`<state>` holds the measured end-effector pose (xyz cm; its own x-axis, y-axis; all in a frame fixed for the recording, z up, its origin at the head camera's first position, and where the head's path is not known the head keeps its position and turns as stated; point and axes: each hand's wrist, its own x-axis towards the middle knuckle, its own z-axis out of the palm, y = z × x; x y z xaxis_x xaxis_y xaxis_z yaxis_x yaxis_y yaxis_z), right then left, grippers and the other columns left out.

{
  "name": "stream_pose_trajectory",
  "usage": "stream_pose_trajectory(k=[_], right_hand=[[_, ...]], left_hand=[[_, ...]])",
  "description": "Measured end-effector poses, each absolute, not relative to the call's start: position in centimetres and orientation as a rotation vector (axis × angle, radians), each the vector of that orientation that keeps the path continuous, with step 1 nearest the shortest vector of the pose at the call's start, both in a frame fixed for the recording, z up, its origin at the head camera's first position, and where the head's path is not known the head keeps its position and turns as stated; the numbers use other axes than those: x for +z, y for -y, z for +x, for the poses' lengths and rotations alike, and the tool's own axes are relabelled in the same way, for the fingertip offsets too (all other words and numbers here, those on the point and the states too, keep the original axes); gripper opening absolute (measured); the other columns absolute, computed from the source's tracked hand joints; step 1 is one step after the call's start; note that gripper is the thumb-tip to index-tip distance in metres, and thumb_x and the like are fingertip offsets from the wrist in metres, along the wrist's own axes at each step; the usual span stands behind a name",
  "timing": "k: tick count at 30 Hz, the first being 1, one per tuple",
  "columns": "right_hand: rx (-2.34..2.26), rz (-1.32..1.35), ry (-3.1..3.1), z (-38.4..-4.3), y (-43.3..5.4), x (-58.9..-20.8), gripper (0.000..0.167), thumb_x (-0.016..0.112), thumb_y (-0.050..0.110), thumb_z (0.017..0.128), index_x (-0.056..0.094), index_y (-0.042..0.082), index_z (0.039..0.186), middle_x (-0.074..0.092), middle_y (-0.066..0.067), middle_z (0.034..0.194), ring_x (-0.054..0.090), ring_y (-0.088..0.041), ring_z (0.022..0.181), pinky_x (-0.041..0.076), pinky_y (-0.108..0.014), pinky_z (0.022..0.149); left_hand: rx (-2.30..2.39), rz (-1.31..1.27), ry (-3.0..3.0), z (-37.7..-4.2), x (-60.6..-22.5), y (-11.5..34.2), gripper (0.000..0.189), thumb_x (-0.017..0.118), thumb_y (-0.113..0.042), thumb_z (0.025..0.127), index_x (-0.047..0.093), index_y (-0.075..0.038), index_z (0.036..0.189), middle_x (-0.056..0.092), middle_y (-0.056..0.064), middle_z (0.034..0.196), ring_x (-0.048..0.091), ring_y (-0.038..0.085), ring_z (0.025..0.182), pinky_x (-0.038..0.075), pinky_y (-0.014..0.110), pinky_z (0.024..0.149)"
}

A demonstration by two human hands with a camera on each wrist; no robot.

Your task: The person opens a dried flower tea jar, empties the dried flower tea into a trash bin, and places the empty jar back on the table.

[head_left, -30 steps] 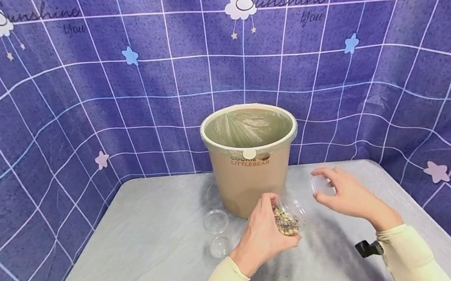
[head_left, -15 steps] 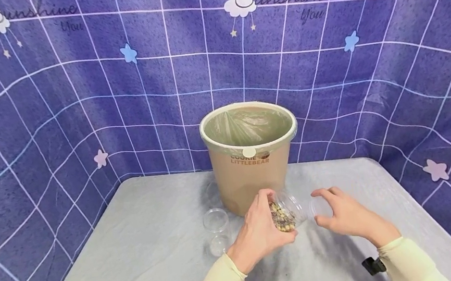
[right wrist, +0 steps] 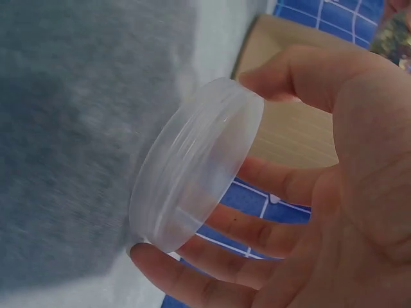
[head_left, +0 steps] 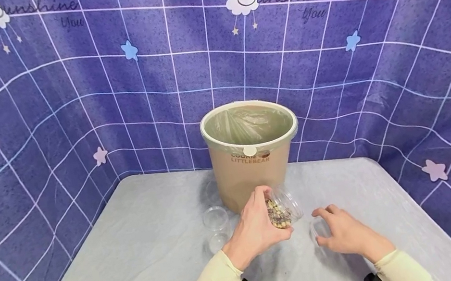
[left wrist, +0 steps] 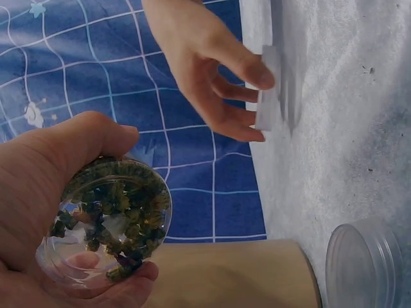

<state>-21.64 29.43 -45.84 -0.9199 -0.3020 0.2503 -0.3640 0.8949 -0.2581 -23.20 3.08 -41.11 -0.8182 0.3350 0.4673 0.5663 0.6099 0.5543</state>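
Note:
My left hand (head_left: 256, 230) grips a clear round jar (head_left: 280, 212), partly filled with small dried yellow and dark flower buds. The jar is tilted on its side with its uncovered mouth facing right, in front of the bin. To its right, my right hand (head_left: 346, 231) holds a clear plastic lid (head_left: 320, 228) by its edge, low over the table. The right wrist view shows the thumb and fingers around the rim of the lid (right wrist: 196, 167), which is close to the grey surface; whether it touches cannot be told.
A beige bin (head_left: 252, 175) with a green plastic liner stands behind the hands. Left of the jar, a clear, see-through round container (head_left: 215, 218) stands on the grey table (head_left: 150, 249). A purple-blue gridded curtain (head_left: 164, 81) surrounds the back and sides.
My right hand has come down toward the table and nearer to me with the lid. The left hand has shifted slightly leftward and up in view, still gripping the tilted jar.

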Motion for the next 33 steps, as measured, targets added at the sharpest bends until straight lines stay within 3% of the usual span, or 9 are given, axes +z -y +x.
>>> stream_pose_trajectory(k=[13,33], right_hand=[[0.351,0.422,2.911,-21.5,-29.0,-47.1,0.054,0.085,0.033,0.074,0.067,0.015,0.121,0.062,-0.005,0.105,0.064,-0.027,0.092,0.056,-0.049,0.076],[0.247,0.413,2.879,-21.2,-28.6,-47.6,0.054,0.085,0.034,0.073,0.068,0.016,0.121,0.064,-0.006,0.108,0.064,-0.033,0.096,0.057,-0.053,0.077]], left_hand=[[-1.022,-0.731,2.531,-23.2,-41.0,-2.6,0.093,0.096,-0.038,0.059,0.045,-0.014,0.134,0.057,-0.003,0.118,0.061,0.014,0.105,0.053,0.030,0.095],[-0.985,-0.730,2.524,-22.7,-40.6,-2.6,0.095,0.096,-0.037,0.058,0.045,-0.014,0.135,0.058,-0.003,0.118,0.061,0.014,0.105,0.053,0.030,0.093]])
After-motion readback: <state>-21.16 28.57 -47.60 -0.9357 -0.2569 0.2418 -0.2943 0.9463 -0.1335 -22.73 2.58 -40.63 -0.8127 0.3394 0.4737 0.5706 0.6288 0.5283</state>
